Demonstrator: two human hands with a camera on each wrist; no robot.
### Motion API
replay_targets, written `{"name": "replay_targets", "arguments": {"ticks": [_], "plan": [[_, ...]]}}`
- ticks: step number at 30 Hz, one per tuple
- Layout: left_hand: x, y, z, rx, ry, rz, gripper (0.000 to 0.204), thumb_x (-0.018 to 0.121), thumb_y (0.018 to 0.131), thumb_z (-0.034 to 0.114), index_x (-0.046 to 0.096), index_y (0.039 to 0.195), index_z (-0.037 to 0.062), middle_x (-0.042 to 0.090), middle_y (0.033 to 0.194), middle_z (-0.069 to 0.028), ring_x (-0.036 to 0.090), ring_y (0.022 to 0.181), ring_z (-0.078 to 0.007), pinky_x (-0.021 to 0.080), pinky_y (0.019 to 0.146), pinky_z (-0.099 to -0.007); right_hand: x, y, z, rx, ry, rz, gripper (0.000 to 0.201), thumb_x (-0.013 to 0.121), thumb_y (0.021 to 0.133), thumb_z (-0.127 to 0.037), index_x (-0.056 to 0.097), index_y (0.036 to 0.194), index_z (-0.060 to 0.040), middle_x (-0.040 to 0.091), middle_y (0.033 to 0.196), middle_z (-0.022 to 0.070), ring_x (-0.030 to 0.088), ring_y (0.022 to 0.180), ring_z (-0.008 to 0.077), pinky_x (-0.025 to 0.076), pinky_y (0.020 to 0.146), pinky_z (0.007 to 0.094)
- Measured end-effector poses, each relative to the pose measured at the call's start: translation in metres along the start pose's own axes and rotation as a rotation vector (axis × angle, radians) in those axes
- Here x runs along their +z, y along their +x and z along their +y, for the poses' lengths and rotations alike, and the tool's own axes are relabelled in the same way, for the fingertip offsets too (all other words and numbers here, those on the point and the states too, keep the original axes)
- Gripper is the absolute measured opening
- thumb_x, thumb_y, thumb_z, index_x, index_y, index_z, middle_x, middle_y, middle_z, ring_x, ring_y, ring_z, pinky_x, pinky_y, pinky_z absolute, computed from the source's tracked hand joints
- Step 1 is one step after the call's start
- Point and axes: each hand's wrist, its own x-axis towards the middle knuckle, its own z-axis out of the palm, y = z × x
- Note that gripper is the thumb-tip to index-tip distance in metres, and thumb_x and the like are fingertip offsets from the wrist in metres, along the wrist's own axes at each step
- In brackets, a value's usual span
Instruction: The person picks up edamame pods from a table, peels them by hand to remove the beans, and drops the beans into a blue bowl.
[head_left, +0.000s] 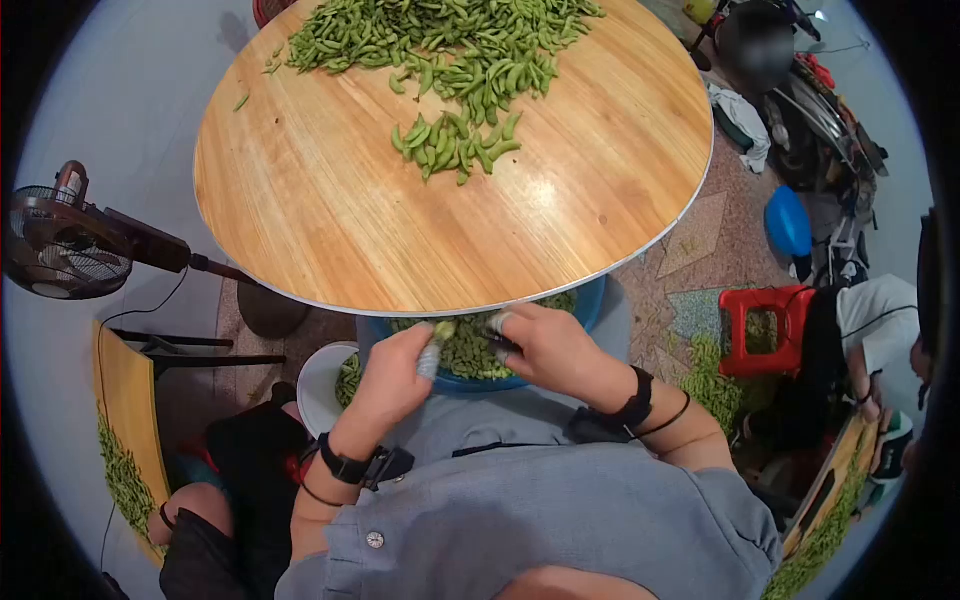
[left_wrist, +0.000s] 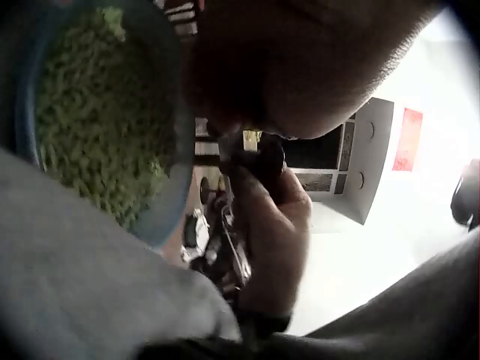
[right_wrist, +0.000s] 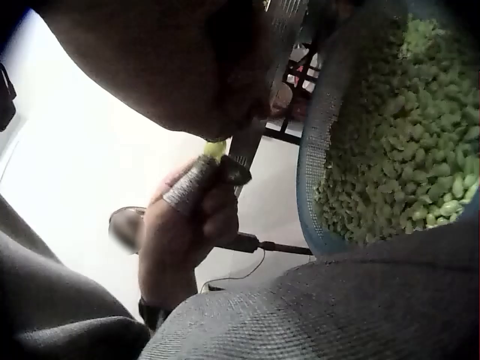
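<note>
My left hand (head_left: 395, 370), its thumb wrapped in grey tape, pinches a green soybean pod (head_left: 444, 330) at the fingertips. In the right wrist view the pod (right_wrist: 215, 150) pokes up above the taped thumb. Just to the right is my right hand (head_left: 550, 345), fingers bent, with tape on a finger and a dark covering at its tips; I cannot tell whether it holds anything. Both hands are over a blue basin (head_left: 590, 310) of shelled green beans (right_wrist: 420, 142), partly under the table edge. A heap of soybean pods (head_left: 440, 40) lies on the round wooden table (head_left: 330, 200), with a smaller pile (head_left: 455, 145) nearer me.
A white bucket (head_left: 320, 390) stands left of the basin. A fan (head_left: 75, 240) is at far left, above a side table (head_left: 130, 400) with pods. To the right are a red stool (head_left: 765, 330), pods on the floor (head_left: 712, 385), and another person (head_left: 880, 320) at a board.
</note>
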Motion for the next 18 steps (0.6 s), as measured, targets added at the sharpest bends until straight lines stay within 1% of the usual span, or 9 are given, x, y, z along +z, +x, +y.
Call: {"name": "replay_targets", "arguments": {"ticks": [2, 3, 6, 8, 9, 11, 13, 15, 18], "plan": [[-0.007, -0.017, -0.010, -0.187, 0.008, 0.110, 0.016, 0.062, 0.076, 0.008, 0.056, 0.087, -0.0006, 0.061, 0.081, -0.0229, 0.059, 0.079, -0.0430, 0.048, 0.066, -0.0434, 0.000, 0.002, 0.006, -0.263, 0.146, 0.113, 0.028, 0.066, 0.073, -0.012, 0.061, 0.100, -0.0046, 0.061, 0.094, 0.0152, 0.060, 0.080, 0.0348, 0.049, 0.068, 0.0399], [-0.010, -0.037, -0.014, -0.215, -0.031, 0.081, 0.016, 0.062, 0.076, 0.008, 0.056, 0.087, -0.0006, 0.061, 0.081, -0.0229, 0.059, 0.079, -0.0430, 0.048, 0.066, -0.0434, -0.010, -0.002, -0.001, -0.227, 0.152, 0.070, 0.028, 0.066, 0.073, -0.012, 0.061, 0.100, -0.0046, 0.061, 0.094, 0.0152, 0.060, 0.080, 0.0348, 0.049, 0.068, 0.0399], [-0.022, -0.076, -0.058, -0.374, 0.050, 0.231, 0.015, 0.061, 0.074, 0.005, 0.057, 0.087, -0.0001, 0.061, 0.078, -0.0219, 0.059, 0.077, -0.0423, 0.048, 0.064, -0.0433, -0.038, 0.035, -0.001, -0.127, 0.057, 0.154, 0.020, 0.063, 0.076, -0.011, 0.061, 0.095, -0.0051, 0.059, 0.079, 0.0169, 0.059, 0.074, 0.0351, 0.048, 0.063, 0.0386], [-0.027, -0.102, -0.084, -0.479, 0.500, 0.137, 0.021, 0.064, 0.077, 0.012, 0.060, 0.094, -0.0004, 0.061, 0.074, -0.0199, 0.062, 0.071, -0.0361, 0.048, 0.063, -0.0428, -0.048, 0.070, 0.006, -0.078, 0.027, 0.269, 0.017, 0.065, 0.077, -0.018, 0.058, 0.084, -0.0038, 0.056, 0.069, 0.0195, 0.057, 0.064, 0.0374, 0.046, 0.057, 0.0395], [-0.026, -0.111, -0.087, -0.484, 0.497, 0.140, 0.021, 0.064, 0.077, 0.012, 0.060, 0.094, -0.0004, 0.061, 0.074, -0.0199, 0.062, 0.071, -0.0361, 0.048, 0.063, -0.0428, -0.050, 0.091, 0.013, -0.066, 0.029, 0.326, 0.019, 0.064, 0.077, -0.019, 0.056, 0.081, -0.0023, 0.057, 0.070, 0.0212, 0.057, 0.065, 0.0380, 0.045, 0.056, 0.0408], [-0.024, -0.122, -0.090, -0.756, 0.697, 0.111, 0.022, 0.066, 0.075, 0.011, 0.062, 0.094, 0.0002, 0.063, 0.080, -0.0200, 0.062, 0.076, -0.0361, 0.048, 0.066, -0.0441, -0.056, 0.126, 0.015, -0.025, 0.003, 0.347, 0.023, 0.063, 0.078, -0.022, 0.056, 0.082, -0.0005, 0.058, 0.071, 0.0232, 0.058, 0.067, 0.0398, 0.046, 0.059, 0.0431], [-0.027, -0.117, -0.083, -0.681, 0.612, 0.191, 0.022, 0.065, 0.075, 0.011, 0.063, 0.094, 0.0002, 0.063, 0.082, -0.0203, 0.062, 0.078, -0.0363, 0.049, 0.068, -0.0432, -0.050, 0.157, 0.028, 0.065, -0.132, 0.464, 0.028, 0.063, 0.077, -0.026, 0.056, 0.081, 0.0011, 0.058, 0.071, 0.0248, 0.058, 0.069, 0.0416, 0.046, 0.061, 0.0452], [-0.032, -0.105, -0.072, -0.605, 0.536, 0.272, 0.022, 0.065, 0.075, 0.011, 0.064, 0.094, 0.0001, 0.063, 0.085, -0.0205, 0.062, 0.080, -0.0364, 0.049, 0.069, -0.0424, -0.041, 0.174, 0.041, 0.101, -0.169, 0.445, 0.029, 0.063, 0.077, -0.027, 0.057, 0.081, 0.0016, 0.059, 0.072, 0.0252, 0.058, 0.070, 0.0427, 0.046, 0.062, 0.0463], [-0.043, -0.066, -0.043, -0.221, 0.179, 0.288, 0.023, 0.061, 0.076, 0.007, 0.064, 0.098, 0.0005, 0.063, 0.086, -0.0197, 0.062, 0.079, -0.0362, 0.050, 0.069, -0.0394, -0.041, 0.165, 0.036, 0.110, -0.186, 0.458, 0.030, 0.063, 0.077, -0.028, 0.057, 0.079, 0.0020, 0.059, 0.071, 0.0242, 0.058, 0.067, 0.0405, 0.046, 0.061, 0.0447]]}}
